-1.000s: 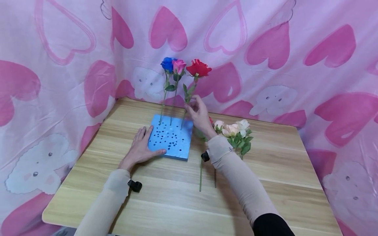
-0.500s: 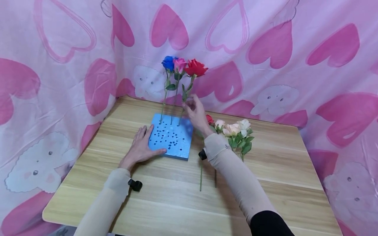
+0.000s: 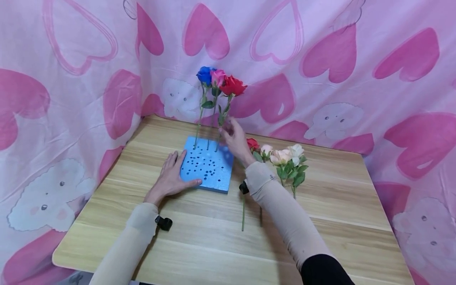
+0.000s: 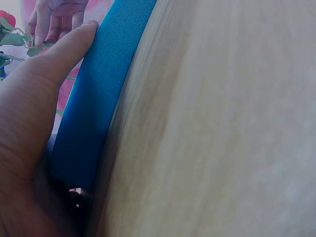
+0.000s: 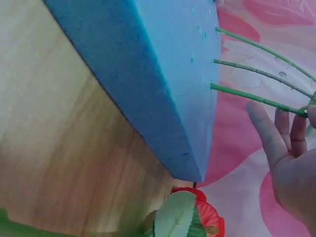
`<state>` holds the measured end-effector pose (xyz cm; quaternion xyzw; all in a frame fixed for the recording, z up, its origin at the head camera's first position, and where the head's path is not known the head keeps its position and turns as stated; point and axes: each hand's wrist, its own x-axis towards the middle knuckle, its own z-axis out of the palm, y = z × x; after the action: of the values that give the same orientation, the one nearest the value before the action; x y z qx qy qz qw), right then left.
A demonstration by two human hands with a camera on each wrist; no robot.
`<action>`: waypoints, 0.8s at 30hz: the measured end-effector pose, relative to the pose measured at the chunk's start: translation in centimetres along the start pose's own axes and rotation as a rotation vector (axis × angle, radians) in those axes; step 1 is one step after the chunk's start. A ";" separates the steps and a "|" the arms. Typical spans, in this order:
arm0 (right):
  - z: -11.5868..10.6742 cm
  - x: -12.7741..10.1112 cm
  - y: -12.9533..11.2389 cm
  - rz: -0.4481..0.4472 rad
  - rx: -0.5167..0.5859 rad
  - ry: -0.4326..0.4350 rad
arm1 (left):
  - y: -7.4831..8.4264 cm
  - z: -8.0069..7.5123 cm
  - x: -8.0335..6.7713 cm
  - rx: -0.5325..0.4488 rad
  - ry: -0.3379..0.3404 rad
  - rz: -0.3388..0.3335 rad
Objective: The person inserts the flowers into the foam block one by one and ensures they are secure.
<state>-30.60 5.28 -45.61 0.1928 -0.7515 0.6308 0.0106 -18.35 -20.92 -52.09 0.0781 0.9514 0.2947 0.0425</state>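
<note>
A blue foam block [image 3: 221,180] pitted with small holes lies on the table. My left hand [image 3: 170,178] steadies it, fingers spread at its left edge and thumb along the front; in the left wrist view the thumb [image 4: 66,54] reaches over the top edge. Above the block's back right, my right hand [image 3: 236,140] pinches the stem of a red rose [image 3: 233,86]. In the right wrist view that stem [image 5: 242,94] meets the foam surface. A blue rose [image 3: 204,75] and a pink rose [image 3: 217,78] stand upright in the block's back row, left of the red one.
Right of the block, another red rose [image 3: 252,143], pale pink roses [image 3: 280,157] and a white rose [image 3: 296,151] lie on the wooden table [image 3: 199,245]; my right forearm partly covers their stems. A pink heart-print curtain [image 3: 320,55] hangs behind the table.
The red rose's head has shifted left, nearer the pink rose, and its stem has come more upright. My right hand has moved slightly left with it. The left hand stays in place.
</note>
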 end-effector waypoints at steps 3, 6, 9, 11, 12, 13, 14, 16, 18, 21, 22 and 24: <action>-0.2 -0.1 -0.5 0.034 -0.016 -0.010 | 0.0 0.0 0.0 0.005 0.003 -0.006; -0.3 -0.3 -1.7 0.077 -0.003 -0.020 | -0.1 0.0 0.1 0.007 0.005 -0.008; -0.4 -0.7 -2.8 0.129 0.031 -0.026 | 0.0 0.0 0.1 0.004 0.004 -0.007; -0.5 -0.8 -3.2 0.172 0.051 -0.024 | 0.0 0.0 0.1 0.002 0.003 -0.005; -0.6 -0.8 -3.1 0.193 0.058 -0.024 | 0.1 0.0 0.1 0.001 0.001 -0.004; -0.7 -0.8 -2.9 0.213 0.065 -0.021 | 0.1 0.0 0.1 -0.001 -0.001 -0.004; -0.8 -0.8 -2.6 0.229 0.067 -0.018 | 0.1 0.0 0.1 -0.001 -0.002 -0.004; -0.9 -0.7 -1.7 0.247 0.078 -0.017 | 0.2 0.0 0.1 -0.001 -0.003 -0.003; -1.1 -0.6 -0.8 0.244 0.077 -0.017 | 0.2 0.0 0.1 -0.003 -0.001 -0.004; -1.3 -0.5 0.0 0.204 0.070 -0.013 | 0.2 0.1 0.0 -0.004 0.003 -0.012; -1.4 -0.5 0.1 0.185 0.062 -0.014 | 0.2 0.1 0.0 -0.006 0.003 -0.014; -1.7 -0.9 -0.3 0.161 0.030 -0.023 | 0.2 0.1 0.0 -0.008 0.002 -0.018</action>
<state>-30.08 7.10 -45.19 0.1390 -0.7551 0.6386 -0.0518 -18.28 -20.69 -52.01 0.0691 0.9509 0.2982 0.0445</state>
